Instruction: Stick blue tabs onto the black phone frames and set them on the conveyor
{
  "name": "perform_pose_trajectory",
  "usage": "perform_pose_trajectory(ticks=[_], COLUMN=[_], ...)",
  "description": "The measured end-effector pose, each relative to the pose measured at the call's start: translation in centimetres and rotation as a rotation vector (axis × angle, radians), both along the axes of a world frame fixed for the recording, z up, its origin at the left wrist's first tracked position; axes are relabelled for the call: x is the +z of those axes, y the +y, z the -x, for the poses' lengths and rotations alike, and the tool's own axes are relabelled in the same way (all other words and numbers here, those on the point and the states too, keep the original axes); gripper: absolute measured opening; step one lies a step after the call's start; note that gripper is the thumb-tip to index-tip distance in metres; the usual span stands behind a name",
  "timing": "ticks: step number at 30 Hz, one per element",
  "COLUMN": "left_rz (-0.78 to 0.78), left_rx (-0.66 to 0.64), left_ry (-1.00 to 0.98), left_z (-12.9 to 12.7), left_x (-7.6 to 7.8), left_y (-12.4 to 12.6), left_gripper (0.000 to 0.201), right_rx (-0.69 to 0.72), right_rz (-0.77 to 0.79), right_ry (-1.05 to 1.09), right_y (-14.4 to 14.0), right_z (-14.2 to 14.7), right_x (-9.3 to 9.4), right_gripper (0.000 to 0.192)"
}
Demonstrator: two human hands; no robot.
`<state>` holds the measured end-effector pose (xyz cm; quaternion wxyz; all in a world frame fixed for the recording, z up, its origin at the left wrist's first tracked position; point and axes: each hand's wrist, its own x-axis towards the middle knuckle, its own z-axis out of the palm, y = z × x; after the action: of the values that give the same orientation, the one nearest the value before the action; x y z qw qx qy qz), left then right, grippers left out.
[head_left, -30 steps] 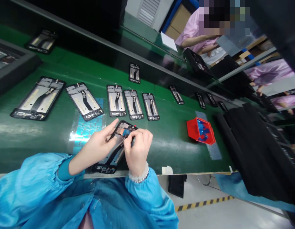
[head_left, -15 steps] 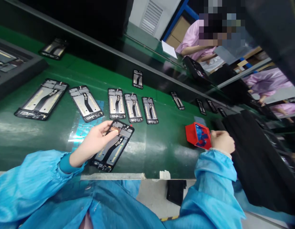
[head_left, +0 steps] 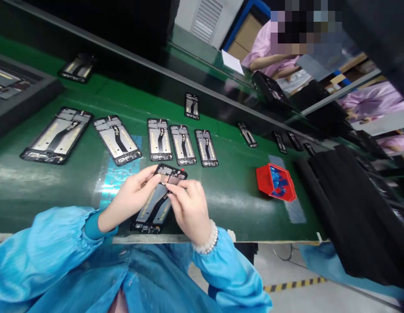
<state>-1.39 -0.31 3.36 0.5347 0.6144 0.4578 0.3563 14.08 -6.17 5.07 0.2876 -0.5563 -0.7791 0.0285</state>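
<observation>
In front of me an open phone frame (head_left: 151, 208), with a black flex cable down its middle, lies tilted near the table's front edge. My left hand (head_left: 133, 195) grips its upper left side, thumb on top. Fingers of my right hand (head_left: 190, 208) are pinched together over the upper part of the same frame. Whatever they hold there is too small to make out. Behind my hands, more phone frames lie flat in a row, among them one phone frame (head_left: 206, 148) at the right end and one tilted phone frame (head_left: 117, 140).
A red bin (head_left: 276, 181) with blue pieces stands right, by a clear strip (head_left: 295, 211). Shiny blue film (head_left: 118, 174) lies left. Along the back, a green belt (head_left: 130, 96) carries phone frames. Black trays (head_left: 355, 217) fill the right side. A person in pink (head_left: 263, 48) sits opposite.
My right hand has come left from beside the red bin to the phone frame in my left hand. Frames on the back belt have shifted slightly right.
</observation>
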Motion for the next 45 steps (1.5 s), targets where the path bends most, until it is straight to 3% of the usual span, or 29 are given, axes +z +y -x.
perform_pose_trajectory(ticks=[5, 13, 16, 19, 24, 31, 34, 36, 37, 39, 41, 42, 45], left_rz=[-0.093, -0.194, -0.202, -0.201, -0.195, -0.19, -0.131, -0.025, 0.035, 0.127, 0.147, 0.129, 0.024], left_rx=[0.013, 0.066, 0.076, 0.067, 0.124, 0.092, 0.196, 0.298, 0.334, 0.344, 0.311, 0.287, 0.241], left_ry=[0.082, 0.184, 0.224, 0.207, 0.165, 0.154, 0.036, -0.118, -0.203, -0.329, -0.363, -0.35, -0.202], left_z=[0.3, 0.1, 0.2, 0.3, 0.3, 0.3, 0.6, 1.0, 1.2, 1.5, 1.9, 2.1, 2.7], left_x=[-0.1, 0.0, 0.1, 0.3, 0.5, 0.5, 1.1, 1.4, 1.5, 1.5, 1.1, 0.9, 0.5], left_y=[-0.8, -1.6, -1.6, -1.5, -1.3, -1.5, -1.1, -0.5, -0.1, 0.7, 1.2, 1.4, 1.5], left_gripper=[0.041, 0.037, 0.039, 0.039, 0.04, 0.033, 0.033, 0.037, 0.038, 0.041, 0.05, 0.057, 0.069], right_rx=[-0.053, 0.091, 0.17, 0.199, 0.017, 0.057, -0.002, -0.03, 0.0, 0.119, 0.154, 0.111, -0.234], right_rz=[-0.004, 0.067, 0.17, 0.24, 0.095, -0.01, -0.008, 0.071, 0.18, 0.477, 0.678, 0.695, 0.539], right_ry=[-0.078, -0.382, -0.31, -0.099, 0.091, -0.191, -0.006, 0.227, 0.34, 0.512, 0.609, 0.635, 0.659], right_y=[0.8, 1.8, 2.4, 2.7, 1.4, 1.3, 1.2, 0.7, 0.4, 0.5, 2.1, 3.7, 10.8], right_z=[0.9, 0.7, 0.1, -0.9, -1.3, 0.5, 0.0, -0.2, -0.3, -0.4, -1.2, -2.1, -6.7], right_x=[0.0, 2.8, 3.2, 3.5, 3.5, 2.6, 2.9, 2.5, 2.1, 1.1, 0.6, 0.7, 2.3], right_gripper=[0.019, 0.016, 0.017, 0.016, 0.019, 0.018, 0.013, 0.04, 0.052, 0.052, 0.037, 0.033, 0.028])
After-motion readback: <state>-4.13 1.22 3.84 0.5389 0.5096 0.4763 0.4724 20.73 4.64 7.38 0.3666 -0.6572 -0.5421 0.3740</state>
